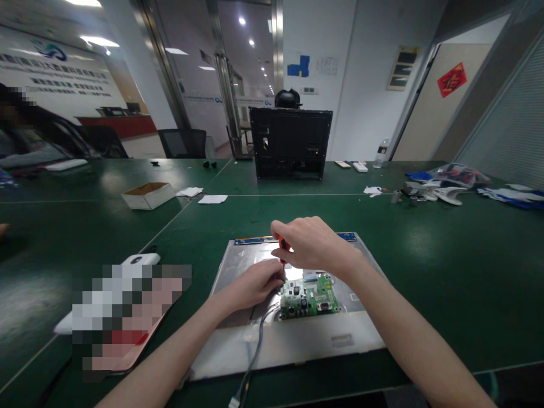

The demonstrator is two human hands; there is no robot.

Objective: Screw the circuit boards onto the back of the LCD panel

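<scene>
Screwdriver (284, 244) partly hidden by fingers (278, 228)

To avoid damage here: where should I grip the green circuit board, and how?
Probably grip the circuit board by its edges, from the near side: it lies flat, its face is crowded, and the left hand is by its far-left corner.

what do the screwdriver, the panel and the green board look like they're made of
Screwdriver: the handle is probably plastic, judging by its bright red-orange and black colouring.
Panel: likely sheet metal, smooth and silvery with bright reflections; its lower strip is paler and duller, perhaps film or coated metal.
Board: likely fibreglass, green and crowded with small components.
</scene>
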